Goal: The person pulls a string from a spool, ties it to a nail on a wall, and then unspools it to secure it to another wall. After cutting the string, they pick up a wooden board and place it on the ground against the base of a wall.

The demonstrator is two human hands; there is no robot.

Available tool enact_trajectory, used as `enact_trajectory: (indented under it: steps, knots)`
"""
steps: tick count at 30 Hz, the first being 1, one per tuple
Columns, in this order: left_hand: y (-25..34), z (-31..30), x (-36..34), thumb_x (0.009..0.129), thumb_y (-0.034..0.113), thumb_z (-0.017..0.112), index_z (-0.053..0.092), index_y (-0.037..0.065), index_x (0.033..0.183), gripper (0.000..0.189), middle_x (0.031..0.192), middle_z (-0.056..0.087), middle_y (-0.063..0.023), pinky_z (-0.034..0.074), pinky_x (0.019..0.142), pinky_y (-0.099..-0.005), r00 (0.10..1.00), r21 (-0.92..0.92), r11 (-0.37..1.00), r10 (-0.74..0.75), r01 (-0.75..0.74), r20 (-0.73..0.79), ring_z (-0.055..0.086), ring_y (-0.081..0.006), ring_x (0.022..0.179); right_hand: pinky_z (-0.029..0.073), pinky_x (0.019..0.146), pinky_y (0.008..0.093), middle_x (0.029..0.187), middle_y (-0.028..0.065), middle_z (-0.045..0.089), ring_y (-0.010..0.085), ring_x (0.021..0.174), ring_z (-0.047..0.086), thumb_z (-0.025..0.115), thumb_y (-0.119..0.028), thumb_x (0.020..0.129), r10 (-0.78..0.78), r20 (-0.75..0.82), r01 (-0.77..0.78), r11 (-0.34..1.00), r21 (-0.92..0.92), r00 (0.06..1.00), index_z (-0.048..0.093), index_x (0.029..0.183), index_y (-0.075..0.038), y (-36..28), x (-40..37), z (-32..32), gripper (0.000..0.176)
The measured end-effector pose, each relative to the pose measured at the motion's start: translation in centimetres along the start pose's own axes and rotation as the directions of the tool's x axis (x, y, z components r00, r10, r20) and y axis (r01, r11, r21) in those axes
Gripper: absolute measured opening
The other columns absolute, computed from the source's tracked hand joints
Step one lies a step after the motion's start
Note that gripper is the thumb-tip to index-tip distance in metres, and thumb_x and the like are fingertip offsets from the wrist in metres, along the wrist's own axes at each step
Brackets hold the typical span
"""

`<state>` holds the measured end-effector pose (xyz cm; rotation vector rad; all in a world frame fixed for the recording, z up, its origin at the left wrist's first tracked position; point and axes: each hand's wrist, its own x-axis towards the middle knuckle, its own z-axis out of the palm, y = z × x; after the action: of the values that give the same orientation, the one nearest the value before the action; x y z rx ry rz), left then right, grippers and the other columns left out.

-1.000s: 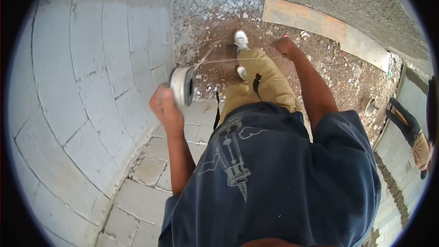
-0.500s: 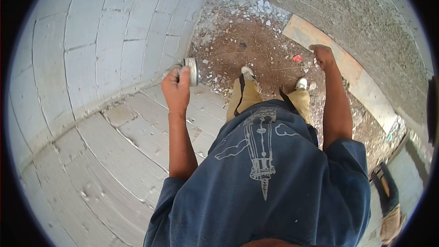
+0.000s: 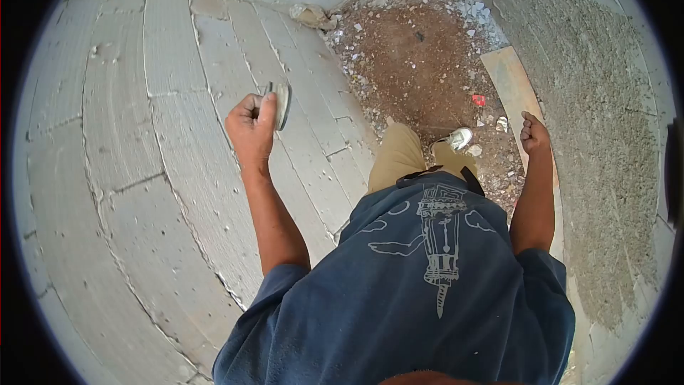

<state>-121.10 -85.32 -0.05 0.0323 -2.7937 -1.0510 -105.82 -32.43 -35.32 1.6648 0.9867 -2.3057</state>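
On the left, my left hand (image 3: pixel 249 127) is closed around a small pale, flat object (image 3: pixel 283 107) with a curved dark edge, perhaps a scraper seen edge-on. I cannot make out its exact kind. Hand and object are in front of the grey block wall (image 3: pixel 182 139), apart from its surface as far as I can tell. My right hand (image 3: pixel 534 132) hangs on the right with its fingers curled in, and nothing shows in them. Behind it is a long pale board (image 3: pixel 509 78) along the foot of the rough wall.
Dirt ground (image 3: pixel 413 64) strewn with white rubble lies ahead of my feet. A red scrap (image 3: pixel 479 100) is near my shoe (image 3: pixel 462 137). A rough grey plastered wall (image 3: pixel 598 135) rises on the right. A crumpled pale lump (image 3: pixel 312 16) sits near the wall corner.
My view has swung left, showing more of the block wall. The pale object stays in my left hand. My right hand has dropped closer to me, its fingers more curled.
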Motion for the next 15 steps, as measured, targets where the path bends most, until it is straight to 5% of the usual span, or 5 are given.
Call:
enact_trajectory:
  steps: [2, 5, 6, 9, 15]
  knots:
    - [-2.6, -2.8, -3.5, 0.095, 0.023, 0.061, 0.061, 0.005, 0.071, 0.031, 0.065, 0.055, 0.0015, 0.038, 0.054, -0.0269, 0.997, -0.044, 0.997, -0.061, 0.060, -0.037, 0.048, -0.0078, 0.060, 0.023, 0.037, 0.0194, 0.063, -0.0078, 0.044, 0.0026, 0.043, 0.029, 0.067, -0.016, 0.093, -0.001, -0.004, 0.001, 1.000, -0.021, 1.000, 0.065, 0.101, -0.008, 1.2, -0.7, -1.8, 0.012]
    - [-0.6, -2.5, -8.8, 0.100, 0.026, 0.052, 0.067, 0.000, 0.089, 0.032, 0.083, 0.067, -0.0051, 0.050, 0.068, -0.0291, 0.885, -0.741, 0.672, -0.353, 0.014, -0.303, 0.063, -0.0129, 0.074, 0.022, 0.036, 0.0196, 0.062, -0.0081, 0.044, 0.0027, 0.043, 0.028, 0.067, -0.016, 0.094, 0.020, 0.029, -0.018, 0.998, -0.063, 0.999, 0.065, 0.100, -0.008, 3.8, -1.9, -4.9, 0.010]
    - [-1.6, -3.4, -10.7, 0.102, 0.027, 0.045, 0.066, -0.005, 0.105, 0.038, 0.098, 0.071, -0.0101, 0.053, 0.082, -0.0314, 0.906, -0.749, 0.660, -0.346, 0.049, -0.246, 0.068, -0.0170, 0.089, 0.022, 0.036, 0.0197, 0.063, -0.0081, 0.043, 0.0028, 0.043, 0.029, 0.065, -0.016, 0.095, 0.025, 0.023, -0.023, 0.997, -0.079, 0.999, 0.065, 0.099, -0.008, 4.9, -2.6, -5.8, 0.008]
    - [-3.6, -2.5, -16.9, 0.102, 0.030, 0.047, 0.066, -0.003, 0.111, 0.039, 0.103, 0.070, -0.0096, 0.051, 0.088, -0.0361, 0.942, -0.747, 0.653, -0.313, 0.124, -0.117, 0.067, -0.0178, 0.095, 0.023, 0.036, 0.0194, 0.062, -0.0090, 0.042, 0.0033, 0.043, 0.027, 0.067, -0.020, 0.095, 0.036, 0.063, -0.029, 0.994, -0.105, 0.997, 0.064, 0.104, -0.009, 9.0, -4.3, -8.9, 0.015]
    - [-3.2, 0.1, -29.3, 0.094, 0.019, 0.060, 0.058, 0.006, 0.069, 0.028, 0.065, 0.047, 0.0084, 0.029, 0.053, -0.0240, 0.966, -0.588, 0.766, -0.212, 0.260, 0.152, 0.038, -0.0025, 0.060, 0.023, 0.036, 0.0217, 0.063, -0.0072, 0.042, 0.0042, 0.044, 0.031, 0.062, -0.015, 0.095, 0.028, -0.042, -0.037, 0.974, -0.223, 0.999, 0.064, 0.096, -0.008, 16.9, -12.9, -15.9, 0.007]
